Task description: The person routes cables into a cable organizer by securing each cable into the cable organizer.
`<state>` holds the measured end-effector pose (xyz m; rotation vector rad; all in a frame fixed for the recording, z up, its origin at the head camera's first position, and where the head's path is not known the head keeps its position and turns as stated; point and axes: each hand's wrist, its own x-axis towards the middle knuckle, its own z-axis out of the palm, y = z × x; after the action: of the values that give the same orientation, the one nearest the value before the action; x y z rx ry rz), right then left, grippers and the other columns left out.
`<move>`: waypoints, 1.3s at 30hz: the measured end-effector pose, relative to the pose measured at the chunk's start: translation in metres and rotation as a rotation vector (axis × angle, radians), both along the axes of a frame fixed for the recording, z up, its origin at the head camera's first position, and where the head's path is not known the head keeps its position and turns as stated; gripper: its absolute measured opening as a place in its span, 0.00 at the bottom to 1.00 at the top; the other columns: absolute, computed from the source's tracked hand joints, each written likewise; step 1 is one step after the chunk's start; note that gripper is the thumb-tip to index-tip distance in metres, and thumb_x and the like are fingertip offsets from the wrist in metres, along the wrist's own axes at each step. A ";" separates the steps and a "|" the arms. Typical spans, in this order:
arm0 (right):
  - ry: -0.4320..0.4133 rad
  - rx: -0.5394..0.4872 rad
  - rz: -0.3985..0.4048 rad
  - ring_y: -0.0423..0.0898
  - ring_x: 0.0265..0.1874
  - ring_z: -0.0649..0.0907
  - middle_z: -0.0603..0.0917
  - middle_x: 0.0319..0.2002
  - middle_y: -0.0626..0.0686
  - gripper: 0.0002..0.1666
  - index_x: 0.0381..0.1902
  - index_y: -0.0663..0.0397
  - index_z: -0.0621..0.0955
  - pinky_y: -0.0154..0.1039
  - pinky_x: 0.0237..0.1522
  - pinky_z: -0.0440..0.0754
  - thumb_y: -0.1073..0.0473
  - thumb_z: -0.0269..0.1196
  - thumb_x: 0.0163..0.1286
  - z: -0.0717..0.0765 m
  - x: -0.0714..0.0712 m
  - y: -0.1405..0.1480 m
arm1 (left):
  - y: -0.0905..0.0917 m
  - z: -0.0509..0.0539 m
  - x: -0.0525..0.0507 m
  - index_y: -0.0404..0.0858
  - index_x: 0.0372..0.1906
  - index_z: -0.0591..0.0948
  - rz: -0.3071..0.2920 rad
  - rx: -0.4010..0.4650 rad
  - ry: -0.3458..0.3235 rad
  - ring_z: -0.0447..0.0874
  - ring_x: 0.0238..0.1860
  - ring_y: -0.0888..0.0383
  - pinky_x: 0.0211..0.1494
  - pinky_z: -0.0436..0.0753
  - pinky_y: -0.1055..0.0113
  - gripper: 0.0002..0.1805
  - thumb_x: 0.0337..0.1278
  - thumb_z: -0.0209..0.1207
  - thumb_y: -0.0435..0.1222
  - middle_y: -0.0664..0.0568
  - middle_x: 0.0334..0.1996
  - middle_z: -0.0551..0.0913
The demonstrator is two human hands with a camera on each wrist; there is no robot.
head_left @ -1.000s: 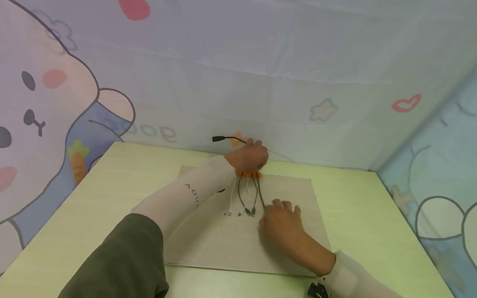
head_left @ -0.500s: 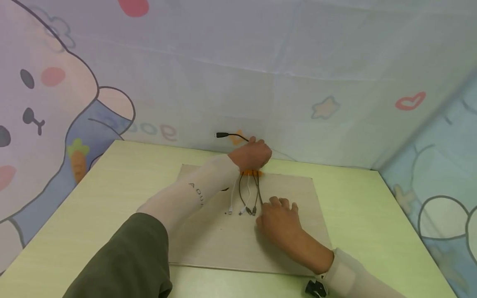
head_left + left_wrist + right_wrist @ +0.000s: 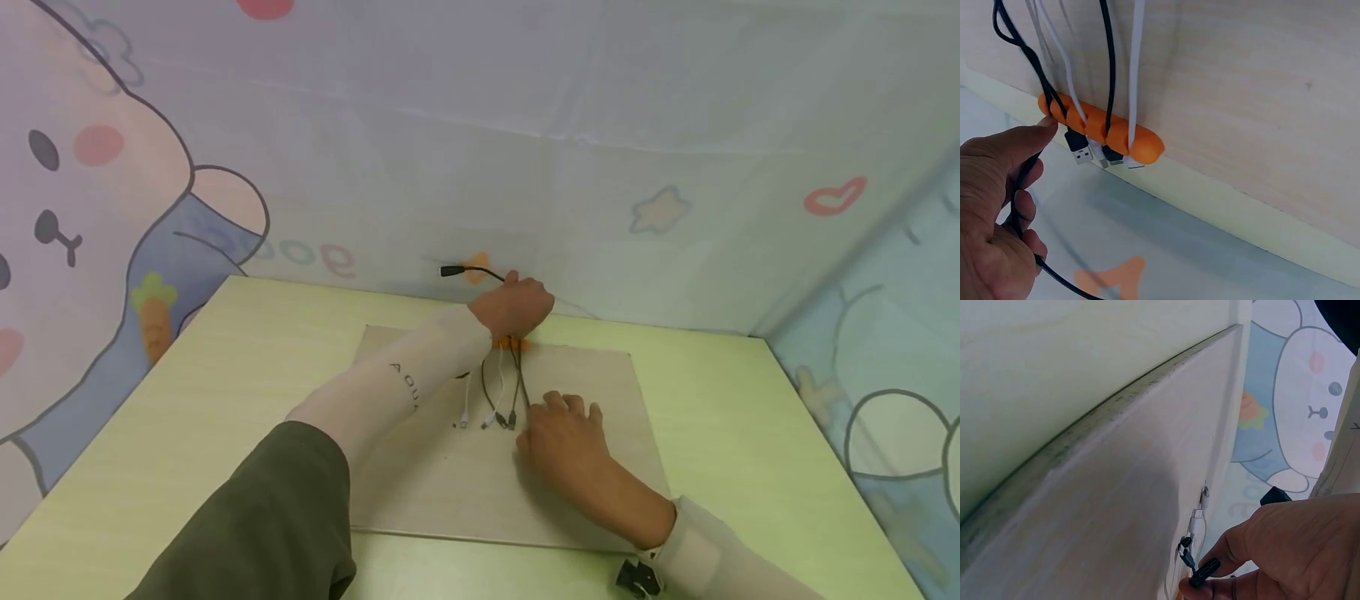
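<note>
At the far side of the board, my left hand (image 3: 517, 307) holds a black USB cable (image 3: 1066, 284), which runs through its curled fingers. Its thumb touches the end of an orange cable clip (image 3: 1094, 128) in the left wrist view. The cable's black USB plug (image 3: 452, 271) sticks out to the left of that hand. Several black and white cables sit in the clip's slots. Nearer the front, my right hand (image 3: 566, 437) pinches a black connector (image 3: 1205, 573), seen in the right wrist view.
A flat pale board (image 3: 450, 492) lies on the light yellow-green table (image 3: 750, 450). Loose cable ends, including a white plug (image 3: 463, 421), lie on it. A printed cloth (image 3: 450, 125) hangs behind the table. A small black object (image 3: 639, 577) is by the right wrist.
My left hand has shifted slightly to the right along the clip, carrying the black USB plug with it. The right hand stays nearly in place. The head view has tilted slightly.
</note>
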<state>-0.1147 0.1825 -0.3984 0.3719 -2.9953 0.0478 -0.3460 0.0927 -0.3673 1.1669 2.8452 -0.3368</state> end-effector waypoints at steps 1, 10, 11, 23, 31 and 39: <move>0.002 0.002 -0.001 0.71 0.62 0.86 0.89 0.56 0.65 0.12 0.42 0.64 0.87 0.76 0.63 0.82 0.58 0.66 0.75 0.001 0.000 0.000 | 0.000 -0.001 -0.002 0.48 0.23 0.69 0.004 0.004 -0.002 0.65 0.33 0.57 0.48 0.61 0.54 0.24 0.81 0.56 0.28 0.55 0.26 0.72; 0.014 0.012 -0.001 0.71 0.61 0.87 0.89 0.57 0.65 0.11 0.42 0.63 0.88 0.78 0.62 0.81 0.58 0.67 0.74 0.005 -0.001 0.002 | 0.000 -0.002 -0.006 0.47 0.23 0.72 0.049 0.038 -0.077 0.66 0.35 0.55 0.47 0.60 0.54 0.22 0.80 0.56 0.27 0.53 0.28 0.76; 0.014 0.013 0.000 0.71 0.61 0.87 0.89 0.56 0.65 0.11 0.42 0.62 0.88 0.79 0.62 0.81 0.58 0.67 0.73 0.004 -0.001 0.003 | -0.001 -0.001 -0.005 0.46 0.23 0.73 0.055 0.047 -0.088 0.66 0.35 0.55 0.48 0.61 0.54 0.22 0.79 0.56 0.27 0.53 0.28 0.76; -0.018 0.044 -0.028 0.71 0.61 0.87 0.89 0.52 0.65 0.12 0.41 0.61 0.89 0.78 0.63 0.81 0.56 0.71 0.74 -0.003 -0.006 0.012 | 0.004 -0.004 -0.014 0.47 0.21 0.72 0.113 0.088 -0.131 0.63 0.33 0.55 0.51 0.65 0.51 0.21 0.72 0.56 0.28 0.55 0.23 0.70; -0.056 0.028 -0.042 0.75 0.65 0.84 0.89 0.56 0.67 0.12 0.43 0.62 0.89 0.82 0.65 0.77 0.57 0.71 0.72 -0.005 -0.003 0.020 | 0.008 -0.022 -0.024 0.49 0.16 0.77 0.099 0.141 -0.182 0.70 0.37 0.54 0.49 0.67 0.53 0.25 0.74 0.61 0.32 0.57 0.22 0.76; -0.056 -0.004 -0.027 0.77 0.65 0.83 0.88 0.55 0.67 0.12 0.43 0.64 0.87 0.84 0.67 0.76 0.59 0.67 0.72 -0.007 -0.001 0.020 | -0.002 -0.032 -0.032 0.52 0.08 0.74 0.083 0.212 -0.245 0.72 0.45 0.50 0.54 0.67 0.52 0.27 0.64 0.60 0.31 0.60 0.12 0.68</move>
<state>-0.1157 0.2022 -0.4055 0.3347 -3.0545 0.0627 -0.3778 0.0909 -0.3988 1.0339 2.7508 0.1080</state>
